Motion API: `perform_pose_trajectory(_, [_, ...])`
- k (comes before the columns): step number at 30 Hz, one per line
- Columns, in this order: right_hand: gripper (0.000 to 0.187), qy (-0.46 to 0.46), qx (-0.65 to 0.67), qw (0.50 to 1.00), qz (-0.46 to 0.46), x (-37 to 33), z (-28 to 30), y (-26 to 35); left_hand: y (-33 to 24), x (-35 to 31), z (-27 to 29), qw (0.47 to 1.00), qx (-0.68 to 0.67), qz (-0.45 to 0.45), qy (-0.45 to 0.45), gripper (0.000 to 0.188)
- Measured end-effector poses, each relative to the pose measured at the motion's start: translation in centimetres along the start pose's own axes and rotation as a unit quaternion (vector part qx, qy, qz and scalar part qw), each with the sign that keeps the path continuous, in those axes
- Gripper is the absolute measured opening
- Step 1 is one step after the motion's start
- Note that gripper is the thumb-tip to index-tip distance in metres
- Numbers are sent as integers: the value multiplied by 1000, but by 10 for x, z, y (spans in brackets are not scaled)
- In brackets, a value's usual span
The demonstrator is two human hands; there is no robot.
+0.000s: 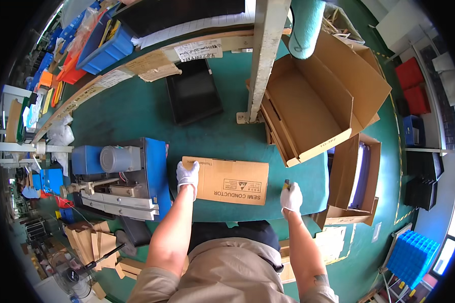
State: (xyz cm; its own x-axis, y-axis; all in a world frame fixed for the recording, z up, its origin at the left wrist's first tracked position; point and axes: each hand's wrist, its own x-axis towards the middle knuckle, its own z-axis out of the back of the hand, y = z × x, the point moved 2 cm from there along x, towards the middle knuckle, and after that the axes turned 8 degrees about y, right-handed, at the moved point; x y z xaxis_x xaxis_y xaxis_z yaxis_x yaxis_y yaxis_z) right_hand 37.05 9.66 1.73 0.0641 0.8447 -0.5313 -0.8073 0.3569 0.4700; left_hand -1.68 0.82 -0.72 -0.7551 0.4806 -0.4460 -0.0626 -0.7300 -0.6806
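Note:
A closed brown cardboard box (222, 171) with dark printing lies flat on the green work table (227, 136) in front of me. My left hand (188, 174), in a white glove, grips the box at its left end. My right hand (291, 197), also gloved in white, is off to the right of the box and apart from it. Its fingers are closed around a small dark-and-yellow tool (287, 184), perhaps a cutter; most of it is hidden in the grip.
To the left stands a blue-and-grey machine (154, 174). A black tray (193, 93) lies farther back. Open cardboard cartons (311, 96) lean beyond the metal post (263, 55), with another carton (346, 171) at the right edge. A blue bin (106, 50) sits far left.

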Motion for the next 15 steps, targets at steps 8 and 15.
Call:
perform_pose_trajectory(8, [10, -11, 116, 941, 318, 9, -9, 78, -38, 25, -9, 985, 63, -147, 67, 55])
perform_pose_trajectory(15, [12, 44, 81, 955, 281, -74, -35, 29, -101, -47, -44, 941, 240, -235, 41, 96])
